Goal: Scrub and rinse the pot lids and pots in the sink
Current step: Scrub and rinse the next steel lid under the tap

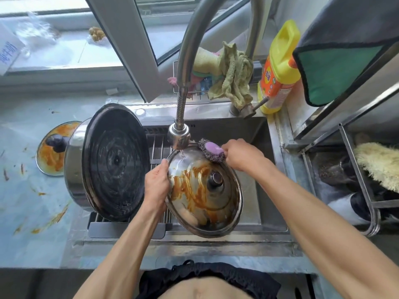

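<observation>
A steel pot lid [200, 197] smeared with orange sauce tilts over the sink [261, 203], its knob facing me. My left hand [156, 184] grips the lid's left rim. My right hand [243, 155] holds the purple handle of a steel-wool scrubber [210, 150], which sits at the lid's upper edge. A thin stream from the faucet head [179, 137] falls on the lid's top. A large steel pot [108, 162] lies on its side on the drying rack to the left, dark bottom toward me. A second sauce-stained lid [50, 156] lies on the counter behind it.
A yellow detergent bottle [278, 67] stands at the back right beside rags [233, 76] draped on a wire basket. A metal shelf rack [354, 169] with a cloth stands at the right. Sauce spots mark the left counter [32, 208].
</observation>
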The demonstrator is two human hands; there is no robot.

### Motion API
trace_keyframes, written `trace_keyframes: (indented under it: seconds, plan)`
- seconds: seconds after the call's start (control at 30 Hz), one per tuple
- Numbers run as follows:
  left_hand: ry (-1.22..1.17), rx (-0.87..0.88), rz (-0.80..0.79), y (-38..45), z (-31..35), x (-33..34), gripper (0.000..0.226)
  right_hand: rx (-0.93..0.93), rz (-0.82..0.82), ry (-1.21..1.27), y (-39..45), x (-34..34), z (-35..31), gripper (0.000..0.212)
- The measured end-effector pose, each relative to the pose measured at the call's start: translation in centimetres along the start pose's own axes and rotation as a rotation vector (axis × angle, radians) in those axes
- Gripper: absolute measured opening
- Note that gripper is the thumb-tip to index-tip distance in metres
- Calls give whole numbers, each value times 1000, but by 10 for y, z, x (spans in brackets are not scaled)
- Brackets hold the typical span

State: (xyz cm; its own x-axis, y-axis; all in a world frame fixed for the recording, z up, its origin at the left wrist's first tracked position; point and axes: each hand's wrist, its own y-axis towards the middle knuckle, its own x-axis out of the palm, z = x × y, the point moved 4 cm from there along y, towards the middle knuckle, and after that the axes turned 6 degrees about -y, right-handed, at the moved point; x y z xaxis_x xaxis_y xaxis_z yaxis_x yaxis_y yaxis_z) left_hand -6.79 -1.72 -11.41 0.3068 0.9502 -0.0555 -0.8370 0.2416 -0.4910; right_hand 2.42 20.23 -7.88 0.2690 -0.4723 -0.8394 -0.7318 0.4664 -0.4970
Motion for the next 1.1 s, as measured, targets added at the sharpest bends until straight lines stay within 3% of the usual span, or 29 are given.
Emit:
trace_keyframes:
  seconds: [0.1, 0.23, 0.37, 0.5, 0.63, 0.77, 0.9, 1.03, 1.1]
  plan:
    - [-13, -37, 8, 4, -1, -2, 43, -88, -31, 25, -5, 8, -10, 16]
    - [-22, -67, 10, 7, -3, 1, 43, 41, -5, 39, 0, 8, 11, 13]
    - [-10, -78, 40, 14, -3, -3, 37, -49, -23, 99, -4, 19, 0, 18]
    - [-84, -86, 2, 17, -1, -4, 41, 93, -9, 46, 3, 12, 26, 23]
    - [-68, -83, 30, 23, 4, -7, 40, -38, -16, 128, 0, 22, 12, 21]
    - [-114, -123, 18, 22, -2, -4, 41, 62, -1, 132, 1, 17, 20, 18]
    - [-109, -115, 24, 21, -2, -3, 41, -44, 8, 152, -5, 24, 6, 17]
    - [-99, -74, 28, 23, 3, -3, 41, 35, 13, 79, -3, 14, 15, 9]
    - [-81, -48, 44, 24, 7, 4, 40, -52, 30, 50, -9, 12, -6, 8]
